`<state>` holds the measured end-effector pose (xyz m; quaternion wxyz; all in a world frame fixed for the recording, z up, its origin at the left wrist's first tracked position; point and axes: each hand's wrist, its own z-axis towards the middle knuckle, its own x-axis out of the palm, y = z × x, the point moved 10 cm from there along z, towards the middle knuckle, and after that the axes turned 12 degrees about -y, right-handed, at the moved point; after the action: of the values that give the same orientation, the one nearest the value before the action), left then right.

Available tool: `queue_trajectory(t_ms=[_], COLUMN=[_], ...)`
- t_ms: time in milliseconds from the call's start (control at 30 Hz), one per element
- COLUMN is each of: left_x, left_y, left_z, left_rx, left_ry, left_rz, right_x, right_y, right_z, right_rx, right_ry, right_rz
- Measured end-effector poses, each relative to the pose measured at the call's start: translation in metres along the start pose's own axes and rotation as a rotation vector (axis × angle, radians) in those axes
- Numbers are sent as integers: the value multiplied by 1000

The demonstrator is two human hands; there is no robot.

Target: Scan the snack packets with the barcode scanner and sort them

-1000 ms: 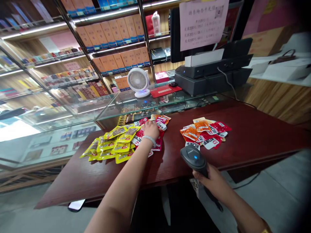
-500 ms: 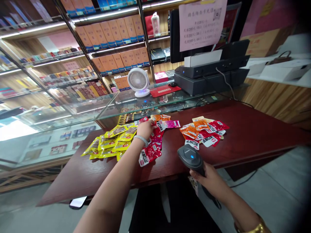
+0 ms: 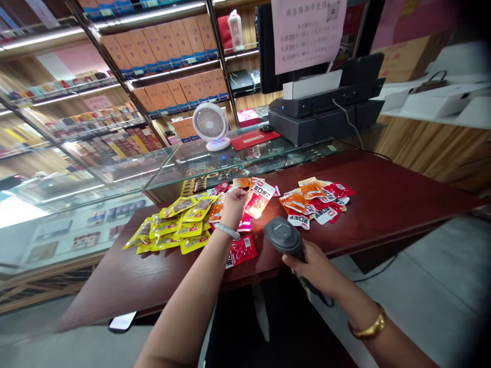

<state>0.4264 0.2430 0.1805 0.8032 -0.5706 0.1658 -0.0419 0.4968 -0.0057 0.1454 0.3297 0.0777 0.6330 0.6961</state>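
Observation:
Pinched in my left hand (image 3: 235, 205) is a red and white snack packet (image 3: 260, 198), raised above the pile and lit by a bright patch of light. My right hand (image 3: 316, 266) is wrapped round the handle of a dark grey barcode scanner (image 3: 284, 236), whose head points toward that packet. Under and beside my left hand lie more red, orange and pink packets (image 3: 243, 249). Left of them is a heap of yellow snack packets (image 3: 174, 225). Another pile of orange, red and white packets (image 3: 316, 200) lies beyond the scanner to the right.
The dark red table (image 3: 399, 189) carries all the piles. Behind it stands a glass counter (image 3: 164, 171) with a white fan (image 3: 210, 125), a red mat (image 3: 255, 139) and a black cash register unit (image 3: 326, 115). A cable hangs at the right.
My left hand has lifted a packet from the middle pile and turned it toward the scanner. My right hand has brought the scanner left, closer to the packet, and light now falls on it.

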Motion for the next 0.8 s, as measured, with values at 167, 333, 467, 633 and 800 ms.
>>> queue_trajectory(t_ms=[167,333,467,633,800], left_x=[15,79,150,139,115], left_y=[4,9,-9,-24,3], left_z=[-4,-18,-26,21,52], left_rx=[-43,-290,-311,145,406], left_ry=[16,119,356,271,351], left_rz=[-40,-271,-271,371,1046], right_x=[-4,-20,-44,-64,-69], right_y=[-6,-18,-30,-52,-58], right_z=[0,5,20,28,24], right_rx=[30,63,96,142,148], right_ry=[-6,-42,-124,-175,-182], right_rz=[23,-12,-39,-64,-71])
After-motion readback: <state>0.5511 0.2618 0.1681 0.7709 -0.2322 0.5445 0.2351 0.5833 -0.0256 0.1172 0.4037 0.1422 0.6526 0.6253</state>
